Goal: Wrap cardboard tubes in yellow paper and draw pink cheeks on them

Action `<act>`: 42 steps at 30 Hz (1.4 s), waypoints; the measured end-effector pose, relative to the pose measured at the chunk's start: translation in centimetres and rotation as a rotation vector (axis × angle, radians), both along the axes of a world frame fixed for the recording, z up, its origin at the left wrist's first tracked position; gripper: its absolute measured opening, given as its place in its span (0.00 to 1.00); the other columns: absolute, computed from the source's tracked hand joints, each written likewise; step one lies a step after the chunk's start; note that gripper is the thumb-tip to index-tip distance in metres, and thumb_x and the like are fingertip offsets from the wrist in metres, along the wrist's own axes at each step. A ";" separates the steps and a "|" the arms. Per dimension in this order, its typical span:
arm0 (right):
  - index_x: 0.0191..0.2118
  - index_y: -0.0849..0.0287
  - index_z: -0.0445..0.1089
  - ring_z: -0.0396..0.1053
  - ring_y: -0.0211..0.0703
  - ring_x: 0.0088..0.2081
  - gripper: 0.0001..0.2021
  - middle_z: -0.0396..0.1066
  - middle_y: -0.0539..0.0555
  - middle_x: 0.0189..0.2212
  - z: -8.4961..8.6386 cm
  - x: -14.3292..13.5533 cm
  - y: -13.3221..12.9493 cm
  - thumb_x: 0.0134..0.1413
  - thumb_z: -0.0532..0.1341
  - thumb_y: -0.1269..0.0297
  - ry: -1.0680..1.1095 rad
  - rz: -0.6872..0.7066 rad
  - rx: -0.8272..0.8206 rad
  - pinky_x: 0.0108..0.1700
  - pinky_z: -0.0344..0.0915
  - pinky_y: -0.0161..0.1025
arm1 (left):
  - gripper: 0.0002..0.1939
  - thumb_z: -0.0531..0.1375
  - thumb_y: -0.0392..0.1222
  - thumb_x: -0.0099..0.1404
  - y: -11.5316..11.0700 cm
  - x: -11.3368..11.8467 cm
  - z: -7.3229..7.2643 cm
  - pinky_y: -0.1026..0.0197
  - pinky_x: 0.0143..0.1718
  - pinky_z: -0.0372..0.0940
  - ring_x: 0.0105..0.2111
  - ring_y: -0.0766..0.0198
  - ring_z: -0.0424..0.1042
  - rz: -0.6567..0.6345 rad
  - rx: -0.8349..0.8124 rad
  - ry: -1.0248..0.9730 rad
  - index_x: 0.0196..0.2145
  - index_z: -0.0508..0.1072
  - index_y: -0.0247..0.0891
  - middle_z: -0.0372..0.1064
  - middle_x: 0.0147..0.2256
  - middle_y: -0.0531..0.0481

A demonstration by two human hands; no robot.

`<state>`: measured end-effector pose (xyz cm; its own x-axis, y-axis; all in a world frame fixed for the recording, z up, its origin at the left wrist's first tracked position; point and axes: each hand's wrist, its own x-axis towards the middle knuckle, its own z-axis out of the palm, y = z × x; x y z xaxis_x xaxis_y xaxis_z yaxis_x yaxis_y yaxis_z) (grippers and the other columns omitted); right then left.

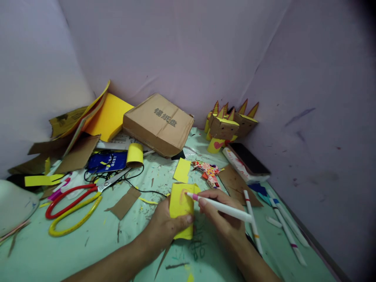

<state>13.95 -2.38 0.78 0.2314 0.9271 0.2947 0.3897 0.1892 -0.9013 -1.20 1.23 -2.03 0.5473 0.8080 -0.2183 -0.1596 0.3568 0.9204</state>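
A hard press of the white marker (232, 210) could have dented the yellow paper piece (178, 207), or a slipping left thumb skewed the line. The left hand's (164, 223) fingers pinched that piece above the desk (44, 254); its long axis ran near-to-far, drawn face toward the camera. The right hand's (223, 219) fingers pinched the marker, tip pointing left and away.

Plain pale lilac walls (176, 51) meeting at two corners, dark purple smudges (299, 116) on the right-hand one, stained mint-green surface (64, 254) below, dim soft light
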 end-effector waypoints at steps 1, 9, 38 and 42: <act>0.27 0.58 0.74 0.68 0.38 0.22 0.10 0.72 0.50 0.19 0.0 0.0 0.0 0.50 0.60 0.58 -0.004 -0.013 0.000 0.24 0.62 0.31 | 0.27 0.68 0.47 0.46 0.0 0.0 0.0 0.65 0.27 0.61 0.28 0.63 0.66 0.001 0.000 0.000 0.43 0.69 0.32 0.70 0.30 0.49; 0.27 0.59 0.74 0.67 0.39 0.21 0.11 0.71 0.50 0.17 0.0 -0.2 -0.1 0.50 0.60 0.56 0.010 -0.040 -0.015 0.22 0.61 0.32 | 0.26 0.68 0.48 0.46 0.0 0.0 0.2 0.66 0.28 0.61 0.28 0.64 0.67 0.018 -0.018 0.015 0.42 0.71 0.33 0.70 0.30 0.50; 0.25 0.59 0.70 0.66 0.38 0.19 0.10 0.70 0.49 0.17 -0.6 0.2 -0.1 0.51 0.60 0.60 -0.049 0.015 0.035 0.21 0.60 0.32 | 0.24 0.69 0.47 0.46 -0.2 0.1 0.6 0.66 0.26 0.61 0.27 0.64 0.68 0.019 -0.033 -0.049 0.41 0.73 0.33 0.72 0.28 0.50; 0.24 0.59 0.69 0.64 0.37 0.18 0.10 0.68 0.49 0.16 -0.5 0.1 -0.1 0.51 0.59 0.60 -0.056 -0.003 0.037 0.20 0.59 0.31 | 0.25 0.69 0.47 0.45 -0.2 0.2 0.5 0.66 0.26 0.62 0.27 0.64 0.68 0.027 -0.033 -0.057 0.40 0.73 0.33 0.72 0.29 0.49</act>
